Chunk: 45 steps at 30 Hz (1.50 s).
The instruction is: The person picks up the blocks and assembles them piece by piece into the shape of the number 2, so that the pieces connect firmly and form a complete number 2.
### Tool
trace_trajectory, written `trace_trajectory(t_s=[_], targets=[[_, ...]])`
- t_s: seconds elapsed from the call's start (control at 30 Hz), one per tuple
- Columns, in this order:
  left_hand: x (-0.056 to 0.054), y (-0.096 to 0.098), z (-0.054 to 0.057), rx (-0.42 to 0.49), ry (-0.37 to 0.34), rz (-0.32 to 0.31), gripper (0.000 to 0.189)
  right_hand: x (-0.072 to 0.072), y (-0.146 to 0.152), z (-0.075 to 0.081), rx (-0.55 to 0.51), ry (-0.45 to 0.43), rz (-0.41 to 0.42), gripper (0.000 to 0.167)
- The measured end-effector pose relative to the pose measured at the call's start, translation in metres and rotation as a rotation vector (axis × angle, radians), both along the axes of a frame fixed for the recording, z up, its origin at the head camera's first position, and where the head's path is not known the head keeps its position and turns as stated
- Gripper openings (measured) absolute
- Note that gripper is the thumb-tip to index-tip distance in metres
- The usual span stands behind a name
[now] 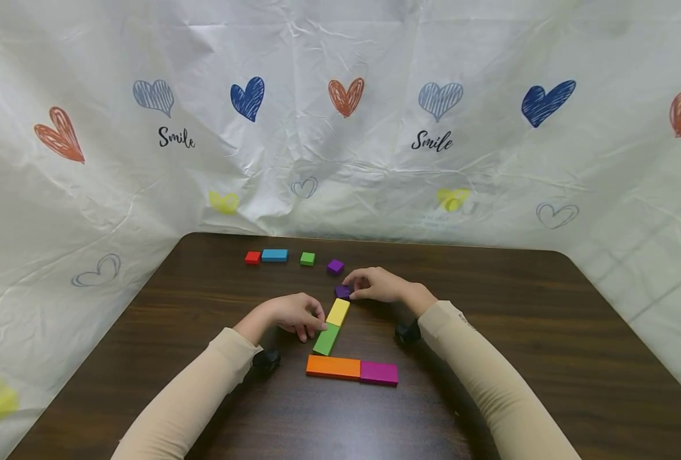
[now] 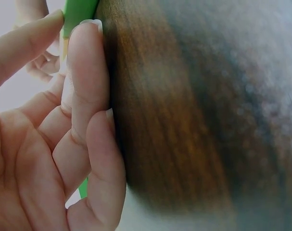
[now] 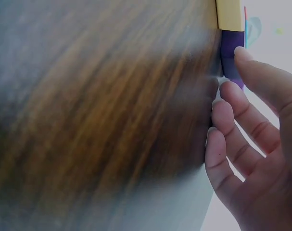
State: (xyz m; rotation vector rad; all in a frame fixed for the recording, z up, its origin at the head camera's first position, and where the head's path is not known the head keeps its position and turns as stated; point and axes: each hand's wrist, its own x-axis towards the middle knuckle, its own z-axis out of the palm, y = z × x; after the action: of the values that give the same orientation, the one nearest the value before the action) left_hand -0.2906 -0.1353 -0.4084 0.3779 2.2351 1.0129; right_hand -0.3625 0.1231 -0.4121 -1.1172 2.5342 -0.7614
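Note:
In the head view, a yellow block [image 1: 338, 312] and a green block [image 1: 326, 340] lie end to end in a slanting row. A dark purple block [image 1: 342, 292] sits at the row's far end. My right hand [image 1: 382, 285] pinches this purple block between thumb and index finger; its other fingers are loosely bent near the table in the right wrist view. On the row's left side is my left hand [image 1: 296, 314], its thumb touching the green block [image 2: 79, 17] near the yellow one. Its remaining fingers rest loosely bent beside the row.
Nearer me, an orange block [image 1: 333, 367] and a magenta block [image 1: 379, 373] form another row. Toward the back edge of the dark wooden table [image 1: 524, 332] lie a red block [image 1: 252, 257], a blue block [image 1: 275, 255], a small green block [image 1: 308, 259] and another purple block [image 1: 335, 267].

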Motion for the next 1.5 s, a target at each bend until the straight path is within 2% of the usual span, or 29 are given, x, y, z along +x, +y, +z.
trace_trajectory(t_s=[0.5, 0.73, 1.0, 1.3, 1.5], targets=[[0.001, 0.000, 0.001, 0.007, -0.001, -0.003, 0.014, 0.001, 0.000, -0.002, -0.001, 0.009, -0.006, 0.031], [0.002, 0.001, 0.001, 0.013, 0.005, 0.001, 0.014, -0.002, 0.002, 0.003, -0.006, -0.013, -0.017, 0.034], [0.002, 0.001, 0.000, 0.002, 0.013, 0.003, 0.014, -0.013, -0.001, 0.010, -0.022, 0.029, -0.088, 0.031], [0.003, -0.001, -0.001, 0.004, 0.008, 0.007, 0.014, -0.028, -0.014, 0.009, -0.040, 0.023, -0.167, 0.028], [0.002, -0.001, 0.000, 0.002, 0.015, -0.001, 0.015, -0.031, -0.022, 0.007, -0.025, 0.020, -0.194, 0.029]])
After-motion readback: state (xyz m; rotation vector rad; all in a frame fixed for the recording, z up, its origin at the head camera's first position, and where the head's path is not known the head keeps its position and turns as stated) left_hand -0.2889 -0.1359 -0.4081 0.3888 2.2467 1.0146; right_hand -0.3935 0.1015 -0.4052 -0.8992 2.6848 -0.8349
